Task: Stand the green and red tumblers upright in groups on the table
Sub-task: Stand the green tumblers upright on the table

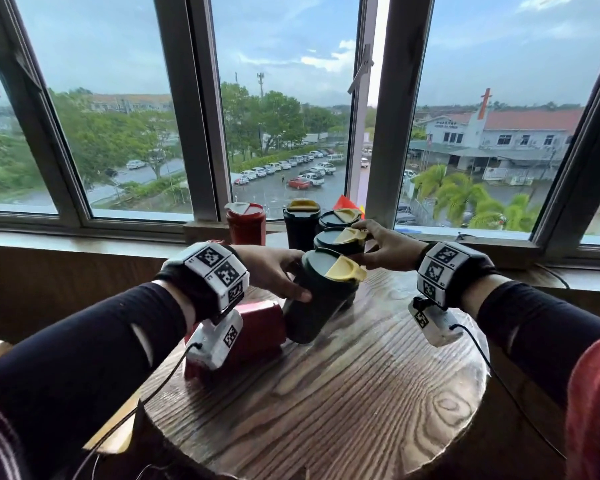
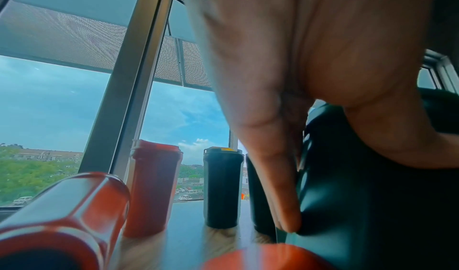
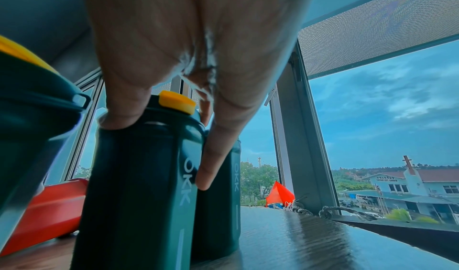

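My left hand (image 1: 279,273) grips a dark green tumbler with a yellow lid flap (image 1: 321,299), which leans at the middle of the round wooden table (image 1: 361,393). Just behind it my right hand (image 1: 381,247) holds the top of an upright green tumbler (image 1: 338,239), thumb and fingers (image 3: 216,156) round its rim (image 3: 139,176). Two more green tumblers (image 1: 300,221) (image 1: 338,216) stand upright near the window. One red tumbler (image 1: 246,225) stands upright at the back left. Another red one (image 1: 257,327) lies on its side under my left wrist, and a further red one (image 2: 62,211) lies to the left.
The window sill (image 1: 84,237) and frame run right behind the table. A small orange flag (image 3: 279,193) and a cord (image 3: 347,212) sit on the sill at the right. Cables hang from both wrist cameras. The table's near half shows bare wood.
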